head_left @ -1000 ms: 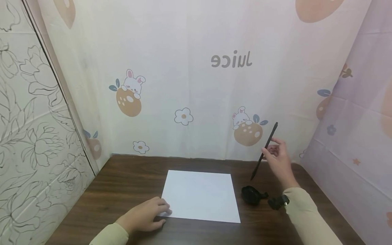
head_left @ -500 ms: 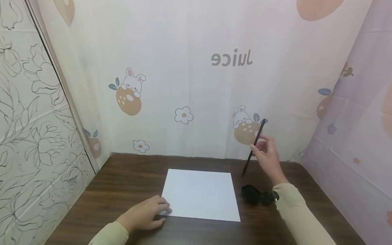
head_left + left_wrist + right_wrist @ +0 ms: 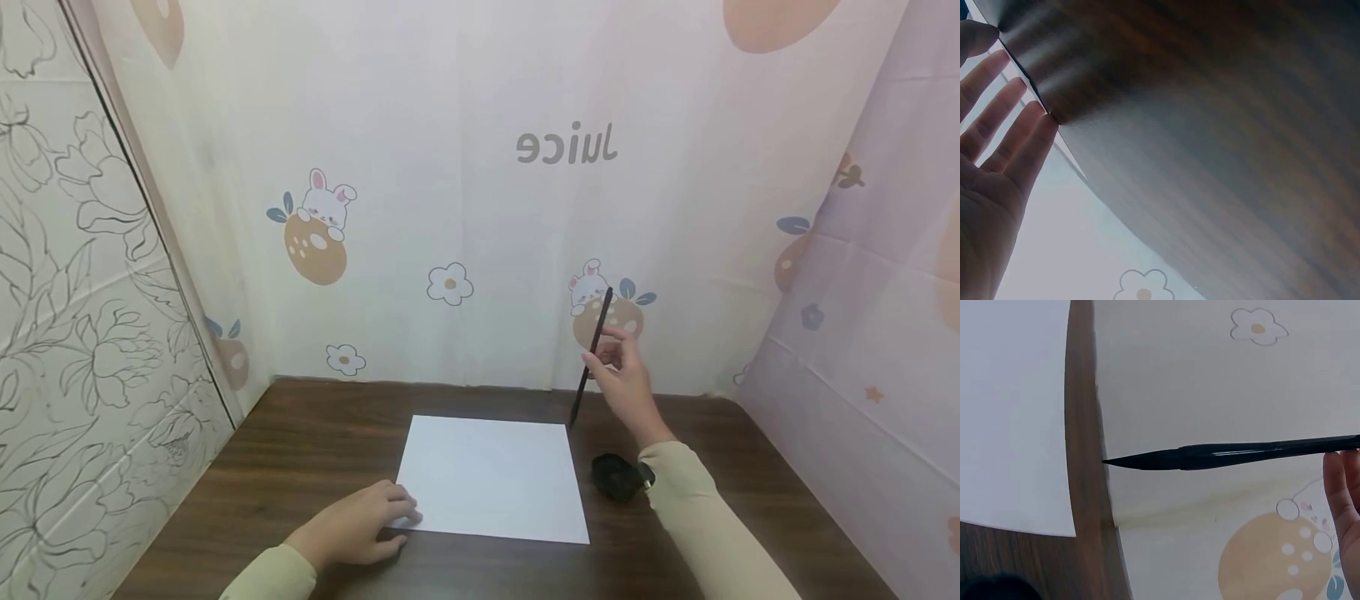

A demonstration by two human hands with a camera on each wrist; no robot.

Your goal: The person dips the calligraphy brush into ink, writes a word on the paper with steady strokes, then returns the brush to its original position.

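Observation:
A dark calligraphy brush (image 3: pixel 592 354), tip down and slightly tilted, is pinched in my right hand (image 3: pixel 624 379) near the far right corner of the paper. In the right wrist view the brush (image 3: pixel 1229 455) shows a dark pointed tip, apart from the paper (image 3: pixel 1013 412). A white sheet of paper (image 3: pixel 491 479) lies flat on the table. My left hand (image 3: pixel 356 521) rests on its near left corner with the fingers spread. The left wrist view shows that hand (image 3: pixel 1004 144) with its fingertips on the surface.
A small black dish (image 3: pixel 615 477) stands right of the paper, partly hidden by the right wrist and a dark wrist device (image 3: pixel 647 475). The brown wooden table (image 3: pixel 315 433) ends at a patterned curtain (image 3: pixel 450 208). Curtains also stand at both sides.
My right hand has moved left with the brush, from above the black dish to the far right corner of the paper. My left hand has stayed in place.

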